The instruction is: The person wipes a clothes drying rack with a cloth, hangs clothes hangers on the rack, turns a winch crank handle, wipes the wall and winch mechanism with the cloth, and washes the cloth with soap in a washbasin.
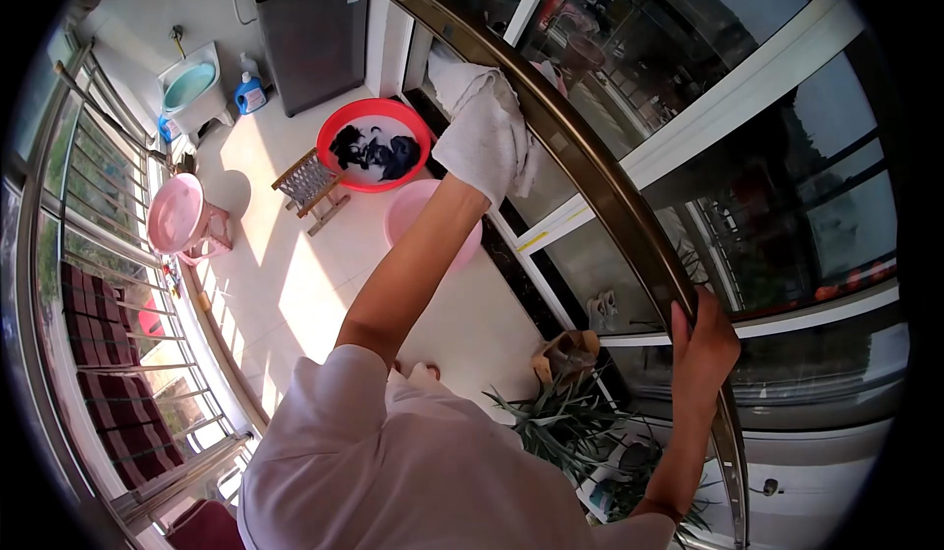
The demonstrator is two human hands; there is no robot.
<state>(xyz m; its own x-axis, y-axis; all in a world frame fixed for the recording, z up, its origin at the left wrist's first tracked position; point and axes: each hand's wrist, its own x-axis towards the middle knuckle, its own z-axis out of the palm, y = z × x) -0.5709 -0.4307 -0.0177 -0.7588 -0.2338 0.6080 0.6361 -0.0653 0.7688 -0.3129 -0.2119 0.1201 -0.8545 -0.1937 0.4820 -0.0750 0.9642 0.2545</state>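
A white towel point(484, 122) covers my left hand, whose fingers are hidden inside it. The towel hangs in loose folds against the glass, beside the long brown metal door frame point(565, 122). Lower down on the right, my right hand point(704, 339) grips the edge of this same frame, with the thumb on the near side and the other fingers partly out of sight behind it. The frame's strong curve in the picture comes with the wide lens. Glass panes point(787, 206) with white bars lie behind the frame and show reflections.
On the tiled floor stand a red basin point(420, 122) with dark clothes in suds, a pink basin point(418, 206) and a small wooden rack point(307, 180). A dark washing machine point(310, 44) is at the back. A spiky potted plant point(560, 422) stands near my right arm.
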